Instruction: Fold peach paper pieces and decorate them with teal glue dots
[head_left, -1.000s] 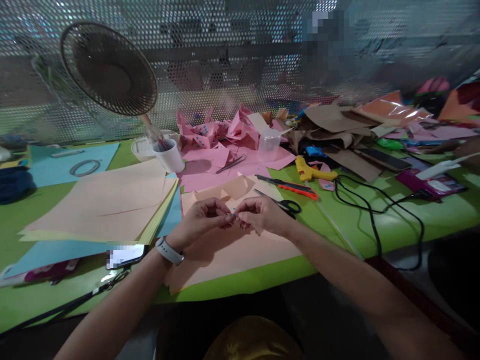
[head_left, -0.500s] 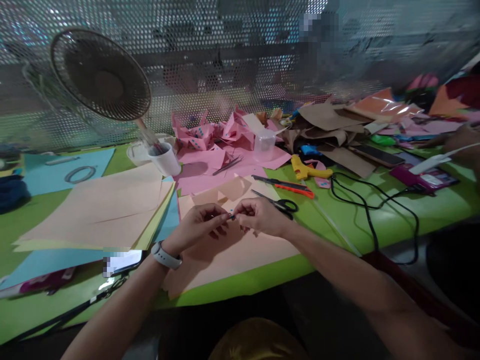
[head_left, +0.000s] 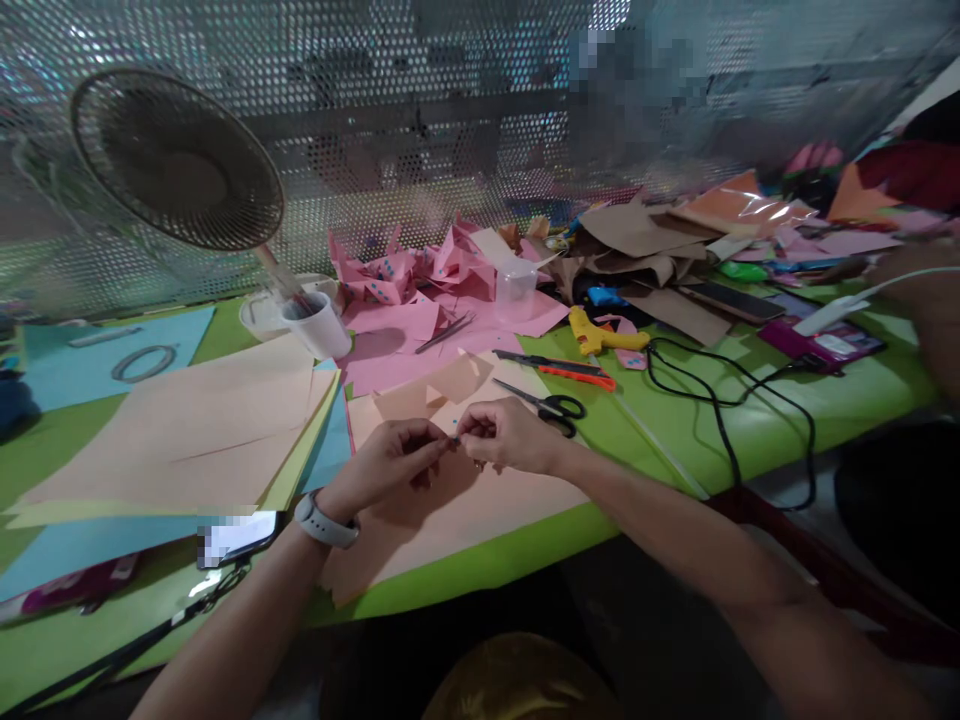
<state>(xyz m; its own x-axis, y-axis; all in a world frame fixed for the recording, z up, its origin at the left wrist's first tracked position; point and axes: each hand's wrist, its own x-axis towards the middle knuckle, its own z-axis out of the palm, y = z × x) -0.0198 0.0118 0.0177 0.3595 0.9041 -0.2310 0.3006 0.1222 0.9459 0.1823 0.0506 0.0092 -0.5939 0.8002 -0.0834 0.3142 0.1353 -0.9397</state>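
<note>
My left hand (head_left: 397,458) and my right hand (head_left: 510,436) meet over a peach paper sheet (head_left: 480,520), fingertips pinched together. Between them is a tiny dark bluish piece (head_left: 454,441), too small to name; both hands seem to grip it. Folded peach paper scraps (head_left: 435,385) lie just beyond my fingers. Black-handled scissors (head_left: 551,405) rest right behind my right hand, and an orange and black utility knife (head_left: 559,370) lies beyond them.
A yellow glue gun (head_left: 604,335) with a black cord lies to the right. Pink folded papers (head_left: 390,275), tweezers (head_left: 444,333) and a white cup (head_left: 319,328) stand or lie farther back. Stacked paper sheets (head_left: 180,430), a phone (head_left: 238,540) and a fan (head_left: 180,160) are on the left.
The whole view has shifted slightly, so the table things sit a little farther left. My hands stay together over the peach sheet, with fingers slightly readjusted around the tiny piece.
</note>
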